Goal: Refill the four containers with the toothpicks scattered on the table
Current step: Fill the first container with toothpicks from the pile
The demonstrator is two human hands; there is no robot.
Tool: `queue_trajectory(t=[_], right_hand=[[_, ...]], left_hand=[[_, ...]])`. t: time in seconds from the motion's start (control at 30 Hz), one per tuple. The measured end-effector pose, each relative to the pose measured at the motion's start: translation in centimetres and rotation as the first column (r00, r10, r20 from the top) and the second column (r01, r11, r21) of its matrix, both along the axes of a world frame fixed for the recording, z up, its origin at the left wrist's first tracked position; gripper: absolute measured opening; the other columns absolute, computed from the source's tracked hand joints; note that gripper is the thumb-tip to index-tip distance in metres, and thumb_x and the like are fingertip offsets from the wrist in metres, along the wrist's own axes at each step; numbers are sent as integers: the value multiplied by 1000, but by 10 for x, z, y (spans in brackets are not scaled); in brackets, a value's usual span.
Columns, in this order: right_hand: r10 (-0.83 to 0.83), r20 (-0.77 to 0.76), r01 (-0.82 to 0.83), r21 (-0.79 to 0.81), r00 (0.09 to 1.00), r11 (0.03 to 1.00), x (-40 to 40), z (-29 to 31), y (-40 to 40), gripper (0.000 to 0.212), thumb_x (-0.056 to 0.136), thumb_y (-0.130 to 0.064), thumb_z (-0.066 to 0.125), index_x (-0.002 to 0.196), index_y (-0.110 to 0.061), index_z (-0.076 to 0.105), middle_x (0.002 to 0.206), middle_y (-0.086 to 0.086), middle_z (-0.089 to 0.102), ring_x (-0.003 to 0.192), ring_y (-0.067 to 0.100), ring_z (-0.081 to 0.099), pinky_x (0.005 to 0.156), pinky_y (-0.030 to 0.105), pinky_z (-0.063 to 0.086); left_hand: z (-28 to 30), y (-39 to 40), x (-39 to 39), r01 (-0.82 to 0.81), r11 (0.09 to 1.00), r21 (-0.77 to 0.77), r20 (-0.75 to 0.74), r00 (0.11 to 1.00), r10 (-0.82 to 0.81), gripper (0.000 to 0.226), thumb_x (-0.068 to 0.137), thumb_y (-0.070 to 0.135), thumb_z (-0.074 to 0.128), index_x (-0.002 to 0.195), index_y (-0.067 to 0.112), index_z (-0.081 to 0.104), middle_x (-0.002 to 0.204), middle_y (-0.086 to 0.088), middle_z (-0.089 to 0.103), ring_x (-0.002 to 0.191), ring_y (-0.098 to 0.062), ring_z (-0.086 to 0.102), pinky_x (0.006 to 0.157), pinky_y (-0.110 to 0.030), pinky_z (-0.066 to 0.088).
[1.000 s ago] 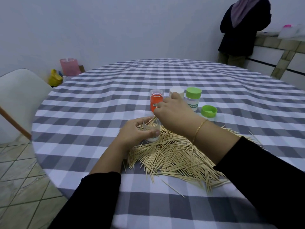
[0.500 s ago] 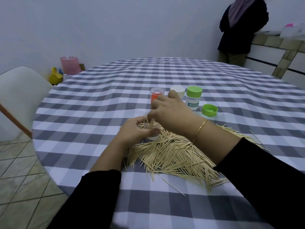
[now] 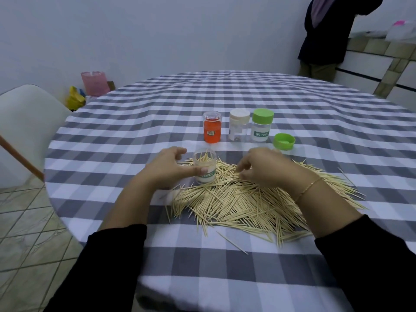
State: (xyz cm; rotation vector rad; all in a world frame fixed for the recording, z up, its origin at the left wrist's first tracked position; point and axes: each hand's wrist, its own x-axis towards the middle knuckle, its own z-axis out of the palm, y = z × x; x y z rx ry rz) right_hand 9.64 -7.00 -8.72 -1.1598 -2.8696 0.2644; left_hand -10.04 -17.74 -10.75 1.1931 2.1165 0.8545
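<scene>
On the tabletop (image 3: 135, 122) near the pile's left edge, our left hand (image 3: 166, 167) grips the open container (image 3: 204, 167) w/ few toothpicks (image 3: 236, 199) inside, right hand (image 3: 261, 167) curls pinching at the pile, grasp unclear; next: lift a bunch, drop it in.
</scene>
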Motion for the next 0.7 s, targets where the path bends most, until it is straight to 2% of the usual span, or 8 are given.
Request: queue_trajectory(t=[0.07, 0.1, 0.17, 0.23, 0.33, 0.4, 0.57, 0.7], right_hand=[[1, 47, 2, -52, 999, 999, 3, -3, -2, 29, 89, -32, 58, 118, -31, 64, 121, -6, 58, 116, 17, 47, 101, 36, 34], [2, 57, 1, -56, 998, 998, 4, -5, -3, 33, 88, -33, 58, 121, -31, 62, 124, -4, 56, 119, 17, 45, 102, 36, 32], [6, 73, -2, -56, 997, 998, 4, -7, -2, 42, 86, -36, 58, 128, -33, 56, 130, -1, 51, 125, 19, 39, 103, 37, 28], [2, 89, 3, -56, 996, 998, 3, -8, -1, 53, 84, -38, 58, 135, -32, 48, 136, 2, 45, 130, 21, 33, 106, 39, 25], [-10, 129, 17, -56, 992, 998, 2, -8, -1, 67, 82, -43, 59, 143, -29, 37, 142, 5, 37, 134, 23, 26, 108, 41, 23], [-15, 156, 23, -53, 988, 998, 1, -10, -1, 68, 81, -47, 60, 143, -28, 38, 141, 6, 37, 134, 24, 26, 109, 42, 23], [-34, 133, 35, -6, 990, 999, -5, -16, 0, 52, 85, -46, 56, 133, -26, 52, 135, 5, 44, 129, 23, 33, 106, 41, 27], [-30, 92, 23, 79, 995, 997, -9, -23, 1, 35, 88, -45, 53, 116, -26, 64, 122, 2, 55, 118, 22, 42, 100, 40, 32]], left_hand=[[6, -3, -4, -31, 992, -119, -124, 992, 16, 67, 65, 62, 75, 112, 17, 57, 110, -2, 60, 91, -13, 59, 74, -28, 49], [7, -4, -9, -51, 983, -177, -216, 976, 12, 57, 71, 63, 71, 97, 13, 61, 95, -2, 63, 80, -13, 59, 68, -27, 46], [6, -4, -19, -93, 953, -287, -378, 926, -24, 59, 77, 68, 61, 82, 9, 62, 76, -2, 61, 74, -17, 59, 68, -30, 46], [7, -5, -25, -137, 924, -357, -473, 880, -52, 62, 79, 73, 55, 82, 11, 58, 72, 2, 57, 74, -17, 58, 74, -32, 49], [11, -6, -22, -126, 886, -445, -486, 866, -121, 60, 81, 72, 54, 70, 13, 59, 66, 2, 62, 66, -12, 60, 66, -29, 46], [10, -5, -18, -102, 862, -496, -448, 881, -154, 59, 79, 73, 54, 69, 15, 60, 67, 3, 63, 64, -11, 61, 62, -27, 44], [10, -4, -11, -46, 842, -537, -357, 917, -177, 61, 73, 73, 61, 75, 11, 60, 67, 1, 62, 66, -11, 61, 60, -26, 42], [10, -2, -6, 22, 847, -531, -312, 924, -220, 67, 65, 66, 74, 99, 9, 71, 79, -1, 70, 77, -13, 65, 69, -28, 50]])
